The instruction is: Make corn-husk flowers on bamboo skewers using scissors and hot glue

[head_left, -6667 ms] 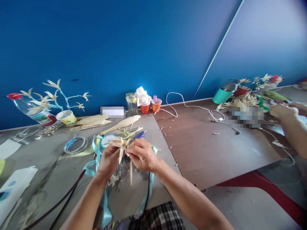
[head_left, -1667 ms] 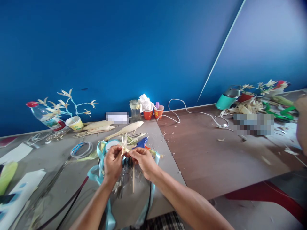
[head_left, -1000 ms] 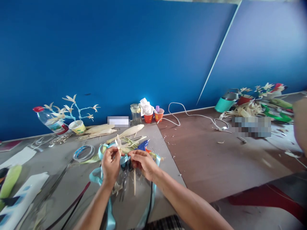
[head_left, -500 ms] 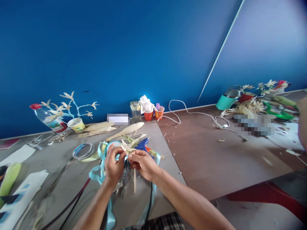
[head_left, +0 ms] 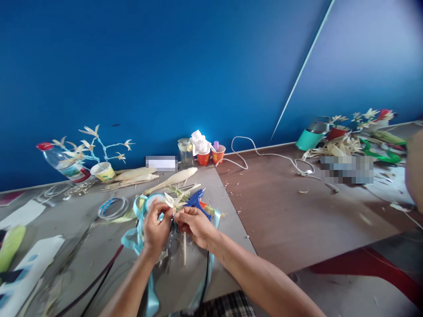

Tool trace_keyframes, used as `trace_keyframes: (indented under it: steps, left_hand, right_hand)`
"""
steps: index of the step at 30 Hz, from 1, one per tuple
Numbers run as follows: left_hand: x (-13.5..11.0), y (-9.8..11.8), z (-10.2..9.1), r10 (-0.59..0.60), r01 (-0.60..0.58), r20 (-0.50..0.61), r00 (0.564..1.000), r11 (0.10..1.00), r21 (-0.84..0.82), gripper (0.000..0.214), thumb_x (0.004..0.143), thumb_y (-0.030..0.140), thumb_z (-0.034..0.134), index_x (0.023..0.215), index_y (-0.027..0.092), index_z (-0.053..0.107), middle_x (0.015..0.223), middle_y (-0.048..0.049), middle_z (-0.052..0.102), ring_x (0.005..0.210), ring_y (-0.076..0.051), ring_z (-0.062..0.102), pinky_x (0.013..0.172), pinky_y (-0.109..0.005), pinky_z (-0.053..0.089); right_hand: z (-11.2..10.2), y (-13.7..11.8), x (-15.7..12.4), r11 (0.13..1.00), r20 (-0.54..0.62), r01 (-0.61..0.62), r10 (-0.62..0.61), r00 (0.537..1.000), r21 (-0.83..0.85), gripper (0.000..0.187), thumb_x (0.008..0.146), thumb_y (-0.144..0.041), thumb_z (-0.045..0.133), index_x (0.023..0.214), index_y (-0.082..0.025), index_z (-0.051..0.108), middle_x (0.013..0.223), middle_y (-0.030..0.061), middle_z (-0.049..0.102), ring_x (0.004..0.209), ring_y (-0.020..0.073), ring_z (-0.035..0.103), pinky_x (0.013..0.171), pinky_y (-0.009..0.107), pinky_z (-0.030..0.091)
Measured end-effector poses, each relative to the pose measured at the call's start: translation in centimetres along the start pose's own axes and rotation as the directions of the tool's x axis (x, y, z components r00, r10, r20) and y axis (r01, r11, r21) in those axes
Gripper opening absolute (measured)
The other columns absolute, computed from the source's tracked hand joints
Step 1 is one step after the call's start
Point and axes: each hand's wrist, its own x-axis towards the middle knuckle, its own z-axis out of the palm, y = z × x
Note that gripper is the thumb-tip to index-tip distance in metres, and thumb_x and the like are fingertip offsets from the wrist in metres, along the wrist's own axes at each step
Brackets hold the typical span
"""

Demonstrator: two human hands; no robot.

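My left hand [head_left: 155,226] and my right hand [head_left: 194,224] meet over the grey table [head_left: 99,246], both pinched on a small pale husk flower [head_left: 172,201] fixed to the top of a thin wooden stick [head_left: 184,253]. The stick hangs down between my hands. Just behind them lie a blue glue gun [head_left: 195,201], a light blue ribbon [head_left: 139,220] and loose husk strips.
At the back stand a water bottle [head_left: 62,162], a blue twig with husk flowers [head_left: 94,147], a yellow cup [head_left: 103,171], corn husks [head_left: 172,178], a jar [head_left: 185,153] and orange cups [head_left: 216,154]. A white cable [head_left: 264,155] crosses the brown board. Another person's arm [head_left: 414,171] shows at right.
My hands stay at the same spot, turning and pinching the flower head on the stick. The view shifted slightly as my head moved.
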Motion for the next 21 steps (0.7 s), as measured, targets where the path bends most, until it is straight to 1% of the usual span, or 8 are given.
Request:
trace_keyframes:
  steps: [2,5,7,9,12,15,18,21]
  left_hand:
    - [0.2,0.3,-0.1,-0.065,0.065,-0.004,0.998,0.998,-0.021,0.013,0.071,0.033,0.063,0.072,0.021,0.059,0.073,-0.0022,0.065,0.092,-0.024,0.064,0.083,-0.036,0.048]
    - [0.7,0.9,-0.2,-0.221,0.222,0.028,0.975,0.963,-0.149,0.019,0.071,0.036,0.065,0.077,0.02,0.057,0.068,0.0004,0.062,0.066,-0.017,0.063,0.066,-0.03,0.049]
    - [1.1,1.4,-0.4,-0.313,0.321,0.074,0.947,0.906,-0.275,0.025,0.07,0.038,0.069,0.079,0.019,0.055,0.063,0.0032,0.06,0.056,-0.014,0.059,0.059,-0.027,0.047]
    - [1.4,1.9,-0.5,-0.361,0.378,0.119,0.925,0.832,-0.406,0.028,0.068,0.038,0.071,0.08,0.019,0.054,0.063,0.0039,0.062,0.052,-0.012,0.057,0.058,-0.026,0.046]
    - [1.6,2.5,-0.6,-0.355,0.408,0.21,0.911,0.698,-0.588,0.028,0.066,0.034,0.075,0.075,0.018,0.053,0.068,0.0028,0.065,0.048,-0.009,0.054,0.059,-0.027,0.046]
    - [1.5,2.8,-0.7,-0.305,0.418,0.287,0.908,0.599,-0.683,0.025,0.064,0.028,0.077,0.068,0.017,0.055,0.066,0.0037,0.066,0.043,-0.006,0.05,0.071,-0.032,0.05]
    - [1.5,3.1,-0.9,-0.281,0.437,0.334,0.9,0.574,-0.693,0.022,0.066,0.027,0.076,0.066,0.017,0.056,0.064,0.0037,0.066,0.04,-0.004,0.047,0.08,-0.037,0.051]
    - [1.5,3.2,-1.0,-0.268,0.426,0.331,0.905,0.571,-0.701,0.02,0.068,0.027,0.075,0.068,0.017,0.057,0.065,0.0041,0.067,0.038,-0.003,0.045,0.082,-0.038,0.051]
  right_hand:
    - [-0.1,-0.1,-0.1,1.0,0.055,0.005,-0.007,0.998,0.029,0.031,0.059,-0.038,0.078,0.055,-0.015,0.057,0.05,-0.0044,0.051,0.044,0.0059,0.042,0.048,0.022,0.028]
    - [-0.3,-0.5,-0.3,0.995,0.131,0.018,-0.031,0.991,0.101,0.033,0.065,-0.046,0.072,0.069,-0.015,0.064,0.061,-0.0026,0.055,0.046,0.007,0.045,0.05,0.023,0.032]
    - [-0.4,-0.6,-0.3,0.995,0.106,0.048,-0.058,0.993,0.093,0.031,0.066,-0.043,0.072,0.077,-0.015,0.065,0.064,-0.003,0.055,0.047,0.0066,0.044,0.05,0.023,0.033]
    - [-0.5,-0.5,-0.2,0.995,0.053,0.104,-0.104,0.993,0.007,0.027,0.067,-0.036,0.072,0.082,-0.015,0.064,0.065,-0.0038,0.054,0.048,0.0061,0.043,0.051,0.023,0.033]
    - [-0.7,0.0,0.1,0.959,-0.006,0.198,-0.204,0.979,-0.203,0.029,0.068,-0.028,0.069,0.094,-0.017,0.062,0.076,-0.0028,0.056,0.051,0.0056,0.043,0.051,0.022,0.034]
    - [-0.8,0.6,0.2,0.865,0.008,0.246,-0.27,0.963,-0.438,0.029,0.072,-0.026,0.065,0.099,-0.018,0.061,0.088,0.0002,0.057,0.054,0.0062,0.042,0.05,0.022,0.034]
    - [-0.7,1.1,0.3,0.749,0.06,0.288,-0.316,0.947,-0.596,0.018,0.074,-0.023,0.062,0.091,-0.018,0.064,0.087,0.0018,0.057,0.058,0.0079,0.042,0.053,0.023,0.036]
    - [-0.7,1.3,0.2,0.677,0.077,0.328,-0.373,0.925,-0.659,0.016,0.073,-0.018,0.063,0.089,-0.018,0.065,0.086,0.0018,0.056,0.061,0.0095,0.044,0.059,0.024,0.038]
